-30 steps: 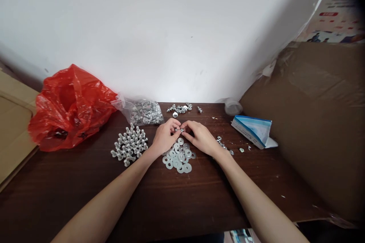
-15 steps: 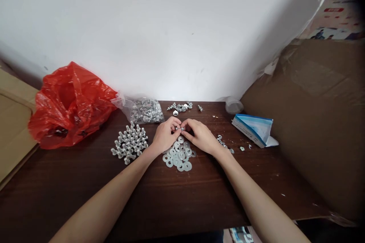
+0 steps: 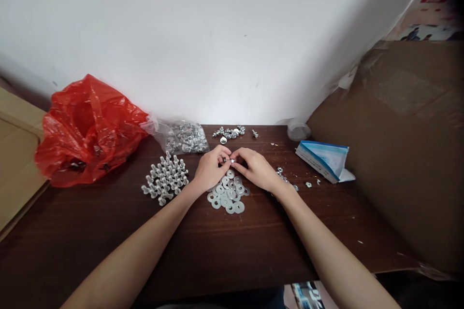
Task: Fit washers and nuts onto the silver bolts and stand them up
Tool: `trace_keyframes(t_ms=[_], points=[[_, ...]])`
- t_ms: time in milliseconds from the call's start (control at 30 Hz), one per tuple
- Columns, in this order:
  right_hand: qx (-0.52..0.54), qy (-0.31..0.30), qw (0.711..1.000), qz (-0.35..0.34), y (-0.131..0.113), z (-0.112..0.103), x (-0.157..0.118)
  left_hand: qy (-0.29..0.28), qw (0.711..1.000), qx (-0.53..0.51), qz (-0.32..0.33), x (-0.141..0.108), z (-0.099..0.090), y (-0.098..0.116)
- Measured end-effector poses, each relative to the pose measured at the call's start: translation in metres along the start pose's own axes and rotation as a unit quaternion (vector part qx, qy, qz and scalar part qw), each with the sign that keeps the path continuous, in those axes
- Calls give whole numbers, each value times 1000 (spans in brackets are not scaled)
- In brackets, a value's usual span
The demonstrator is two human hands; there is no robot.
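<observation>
Above the washer pile, my left hand (image 3: pixel 210 170) pinches a small metal bolt (image 3: pixel 228 160) that lies sideways between thumb and fingers. My right hand (image 3: pixel 256 170) meets it from the other side, thumb and forefinger closed at the bolt's end. A bright bit shows at those fingertips, too small to tell apart from the bolt. Just below are flat round washers (image 3: pixel 230 194) in a loose pile. Upright bolts (image 3: pixel 166 176) stand grouped left of my left hand. Small nuts (image 3: pixel 286 178) lie beside my right wrist, partly covered by it.
Along the wall lie several bolts with parts on them (image 3: pixel 229 133). A clear bag of metal parts (image 3: pixel 186 137) and a red plastic bag (image 3: pixel 94 130) sit at left. At right are a blue-white packet (image 3: pixel 322 159), a clear round container (image 3: pixel 298 130) and a large cardboard box (image 3: pixel 395 154).
Both hands stay together over the washers, with the fingertips shifted slightly around the bolt. The whole view has tilted a little, so the table things appear slightly higher.
</observation>
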State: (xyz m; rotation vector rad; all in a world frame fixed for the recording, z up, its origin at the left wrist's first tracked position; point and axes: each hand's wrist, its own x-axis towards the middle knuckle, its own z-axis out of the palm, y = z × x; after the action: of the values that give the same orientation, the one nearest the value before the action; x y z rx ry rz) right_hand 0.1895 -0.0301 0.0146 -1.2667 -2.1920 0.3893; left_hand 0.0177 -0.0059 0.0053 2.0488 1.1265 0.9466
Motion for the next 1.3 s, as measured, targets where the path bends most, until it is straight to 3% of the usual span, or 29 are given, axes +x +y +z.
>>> trace_keyframes(t_ms=[1300], points=[[-2, -4, 1000, -10, 1, 0, 0, -8, 1000, -2, 4, 0, 0, -1]])
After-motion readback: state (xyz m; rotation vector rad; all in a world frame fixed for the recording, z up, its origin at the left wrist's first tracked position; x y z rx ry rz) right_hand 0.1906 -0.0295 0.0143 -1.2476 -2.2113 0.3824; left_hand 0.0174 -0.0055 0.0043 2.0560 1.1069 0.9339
